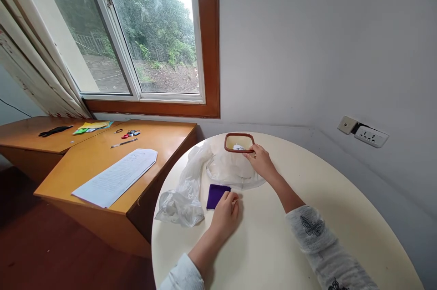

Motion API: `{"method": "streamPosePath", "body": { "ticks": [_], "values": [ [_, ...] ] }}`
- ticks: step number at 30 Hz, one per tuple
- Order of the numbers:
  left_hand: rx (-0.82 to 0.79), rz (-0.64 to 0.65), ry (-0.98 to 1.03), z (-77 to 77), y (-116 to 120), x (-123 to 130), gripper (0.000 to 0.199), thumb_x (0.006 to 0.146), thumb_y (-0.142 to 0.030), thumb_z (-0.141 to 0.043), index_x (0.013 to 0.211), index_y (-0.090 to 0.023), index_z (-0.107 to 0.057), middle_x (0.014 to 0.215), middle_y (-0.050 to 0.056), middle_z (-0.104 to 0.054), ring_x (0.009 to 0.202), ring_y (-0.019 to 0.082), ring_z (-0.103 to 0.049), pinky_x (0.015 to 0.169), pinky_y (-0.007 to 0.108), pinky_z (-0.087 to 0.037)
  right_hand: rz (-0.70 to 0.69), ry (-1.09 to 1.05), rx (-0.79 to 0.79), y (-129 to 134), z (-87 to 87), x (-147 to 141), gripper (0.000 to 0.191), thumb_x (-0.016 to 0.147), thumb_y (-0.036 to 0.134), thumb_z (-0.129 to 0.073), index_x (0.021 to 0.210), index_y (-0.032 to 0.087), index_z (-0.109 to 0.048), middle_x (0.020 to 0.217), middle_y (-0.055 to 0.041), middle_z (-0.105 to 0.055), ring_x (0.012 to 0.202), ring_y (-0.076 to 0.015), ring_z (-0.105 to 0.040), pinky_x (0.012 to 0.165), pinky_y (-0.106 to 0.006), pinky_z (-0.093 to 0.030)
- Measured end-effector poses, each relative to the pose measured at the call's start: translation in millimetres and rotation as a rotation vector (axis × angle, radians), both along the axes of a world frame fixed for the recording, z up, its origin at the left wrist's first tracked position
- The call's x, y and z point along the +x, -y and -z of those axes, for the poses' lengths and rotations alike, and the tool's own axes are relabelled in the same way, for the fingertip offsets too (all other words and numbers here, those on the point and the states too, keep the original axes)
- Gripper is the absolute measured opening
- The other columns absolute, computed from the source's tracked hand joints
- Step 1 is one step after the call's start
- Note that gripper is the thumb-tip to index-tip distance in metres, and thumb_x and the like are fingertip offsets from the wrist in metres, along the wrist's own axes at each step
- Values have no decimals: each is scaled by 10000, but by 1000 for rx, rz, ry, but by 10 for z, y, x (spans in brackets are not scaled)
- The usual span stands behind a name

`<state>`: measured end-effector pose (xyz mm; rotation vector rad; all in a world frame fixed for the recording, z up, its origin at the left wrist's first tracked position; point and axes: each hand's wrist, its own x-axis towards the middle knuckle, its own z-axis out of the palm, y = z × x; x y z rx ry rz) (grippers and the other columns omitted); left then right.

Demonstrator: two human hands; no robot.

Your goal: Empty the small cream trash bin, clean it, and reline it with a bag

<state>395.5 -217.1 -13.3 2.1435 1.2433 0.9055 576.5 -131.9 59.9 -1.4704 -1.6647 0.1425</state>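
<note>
My right hand (262, 161) grips the near right corner of a small container (226, 144) with a brown rim and a pale yellow inside. Something small and whitish (238, 147) lies in it. My left hand (226, 212) rests low over the table, its fingers curled together beside the right edge of a dark purple square of cloth (215, 196). What those fingers hold, if anything, is hidden. A crumpled translucent plastic bag (184, 203) spreads left of the cloth and back toward the container, whose near side it borders.
The round cream table (273, 244) stands against the wall. At left, a wooden desk (92, 171) bears a stack of papers (118, 176), a pen (124, 143), keys (131, 134) and coloured sheets (93, 126). A window (160, 30) is behind; a wall socket (371, 136) is at right.
</note>
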Motion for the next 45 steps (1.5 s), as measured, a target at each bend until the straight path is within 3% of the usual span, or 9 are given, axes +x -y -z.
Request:
{"method": "streamPosePath", "body": {
  "ticks": [8, 11, 16, 19, 22, 28, 34, 40, 45],
  "values": [
    [159, -94, 208, -117, -55, -4, 166, 819, -227, -484, 974, -192, -534, 969, 72, -556, 938, 204, -543, 832, 349, -431, 36, -35, 10, 526, 15, 316, 151, 773, 369, -537, 767, 219, -519, 846, -14, -559, 742, -156, -536, 647, -292, -446],
    [182, -68, 257, -139, -105, 23, 455, 774, -279, -577, 1197, -212, -422, 1169, 96, -489, 1128, 238, -461, 957, 408, -367, 26, -76, -20, 821, -12, 386, 148, 771, 366, -546, 759, 221, -516, 858, -10, -558, 745, -148, -546, 652, -285, -465],
    [16, 87, 295, -140, -149, 113, 1031, 599, -370, -745, 1390, -224, -99, 1429, 156, -194, 1324, 327, -189, 1056, 498, -216, -63, -177, -80, 1330, -71, 442, 131, 782, 341, -547, 792, 212, -526, 968, -43, -551, 856, -158, -563, 758, -308, -510],
    [-73, 215, 331, -141, -81, 155, 1159, 532, -356, -786, 1405, -233, -34, 1464, 147, -101, 1345, 335, -99, 1076, 488, -166, -164, -220, -129, 1576, -84, 448, 100, 790, 313, -547, 802, 216, -524, 995, -59, -550, 1067, -205, -507, 833, -341, -510],
    [-125, 290, 417, -133, 44, 200, 1213, 525, -330, -791, 1405, -244, 38, 1470, 142, -107, 1343, 307, -139, 1078, 458, -181, -235, -229, -155, 1734, -88, 445, 67, 796, 287, -547, 808, 226, -522, 1017, -71, -558, 1239, -231, -368, 878, -359, -496],
    [-193, 337, 608, -145, 194, 294, 1291, 524, -347, -794, 1377, -264, 171, 1460, 148, -177, 1318, 272, -250, 1073, 435, -216, -244, -131, -155, 1821, -147, 438, 64, 812, 288, -530, 831, 227, -531, 1219, -87, -500, 1260, -234, -348, 913, -389, -466],
    [-297, 368, 628, -148, 169, 259, 1318, 555, -304, -787, 1340, -268, 272, 1447, 167, -221, 1294, 277, -307, 1041, 461, -274, -142, 137, -63, 1843, -283, 314, 273, 768, 296, -590, 1036, 266, -545, 1456, -54, -189, 1347, -269, -116, 1010, -491, -329],
    [-314, 410, 609, -121, 154, 235, 1327, 561, -269, -778, 1325, -263, 307, 1432, 168, -262, 1281, 286, -333, 1042, 493, -252, -285, 235, -36, 1767, -336, 199, 155, 805, 263, -560, 955, 257, -598, 1238, -70, -513, 1190, -237, -434, 1048, -524, -231],
    [-290, 424, 640, -116, 142, 247, 1305, 571, -284, -769, 1327, -261, 294, 1412, 154, -301, 1285, 269, -328, 1062, 496, -203, -357, 174, -52, 1721, -302, 169, 132, 793, 207, -572, 918, 234, -604, 951, -47, -650, 1048, -213, -531, 923, -410, -401]
  ]
}}
